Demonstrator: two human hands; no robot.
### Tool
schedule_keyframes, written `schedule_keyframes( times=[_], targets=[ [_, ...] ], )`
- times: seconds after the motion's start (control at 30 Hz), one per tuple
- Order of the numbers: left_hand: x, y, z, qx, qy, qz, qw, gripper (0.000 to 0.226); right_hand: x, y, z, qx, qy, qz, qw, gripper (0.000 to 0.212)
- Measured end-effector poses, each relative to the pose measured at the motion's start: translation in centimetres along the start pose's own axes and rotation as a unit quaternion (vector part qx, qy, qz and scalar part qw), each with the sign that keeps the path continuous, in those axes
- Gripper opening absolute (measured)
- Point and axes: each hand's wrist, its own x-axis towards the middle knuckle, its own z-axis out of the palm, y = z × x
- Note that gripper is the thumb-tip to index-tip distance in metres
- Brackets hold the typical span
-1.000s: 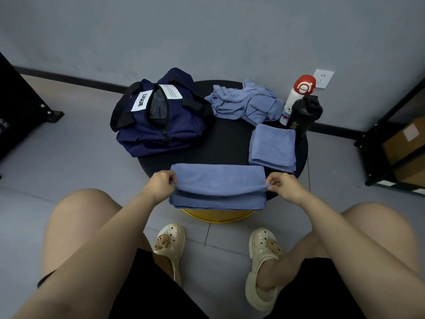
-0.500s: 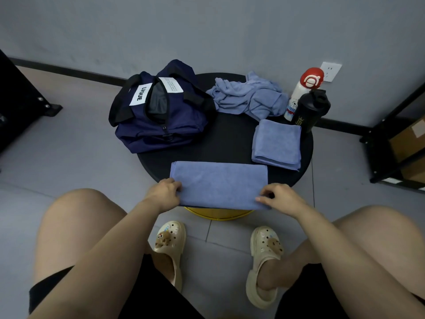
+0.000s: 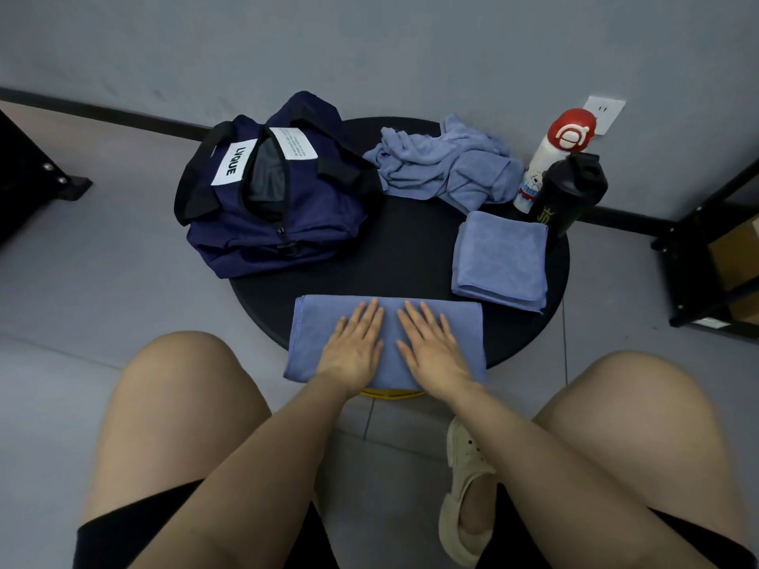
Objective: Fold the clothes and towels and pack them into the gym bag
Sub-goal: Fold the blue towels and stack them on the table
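- Nearest, the left hand (image 3: 356, 347) and right hand (image 3: 431, 346) lie flat side by side on the folded blue towel (image 3: 316, 338), fingers straight and slightly spread, pressing it onto the near edge of the round black table (image 3: 415, 256)
- Further right sits a second folded towel (image 3: 501, 260), apart from the first
- At far left the navy gym bag (image 3: 279, 199) stands unzipped
- Behind, a crumpled blue cloth (image 3: 447, 168) lies beside a white bottle with red cap (image 3: 564, 145) and a black shaker bottle (image 3: 569, 195)
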Motion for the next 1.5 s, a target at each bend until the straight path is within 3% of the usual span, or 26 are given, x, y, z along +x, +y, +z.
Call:
schedule_keyframes(
  times=[0.47, 0.73, 0.9, 1.13, 1.5],
  targets=[
    [0.8, -4.1, 1.3, -0.009, -0.005, -0.065, 0.998, 0.055, -0.4, 4.4, 1.5, -0.008, 0.013, 0.091, 0.996, 0.058],
    [-0.3, -6.7, 0.5, -0.072, -0.001, -0.158, 0.985, 0.056, -1.5, 6.0, 0.8, 0.014, 0.000, 0.125, 0.992, 0.060],
    [-0.8, -7.4, -0.4, -0.127, 0.018, -0.229, 0.965, 0.057, -1.6, 5.1, 0.3, -0.009, 0.003, 0.137, 0.991, 0.061],
    [-1.4, -7.0, -1.6, -0.212, 0.131, -0.271, 0.930, 0.049, -0.7, 1.1, 0.1, 0.006, 0.005, 0.021, 1.000, 0.061],
    [-1.9, -7.4, -2.2, -0.325, 0.075, -0.375, 0.865, 0.038, 1.2, -1.7, 1.4, -0.024, -0.038, 0.020, 0.999, 0.060]
  ],
)
